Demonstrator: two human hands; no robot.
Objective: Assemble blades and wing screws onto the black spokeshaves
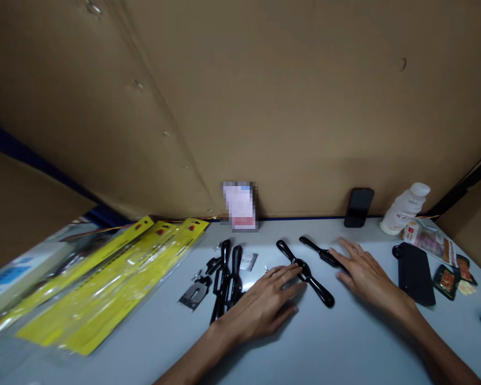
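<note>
My left hand (262, 302) lies flat on the grey table (336, 347), its fingertips touching a black two-handled tool (304, 272). My right hand (363, 272) rests palm down beside it, fingers spread, touching a second black two-handled tool (318, 250). Two more of the same black tools (227, 278) lie side by side just left of my left hand, with a small dark metal blade (193, 295) and small loose parts next to them. Neither hand grips anything.
Yellow packaging cards in clear sleeves (116, 278) cover the table's left. At the back stand a small card (240, 206), a dark phone (358, 207) leaning on the cardboard wall and a white bottle (404, 208). A black case (414, 272) and snack packets (447, 280) lie right.
</note>
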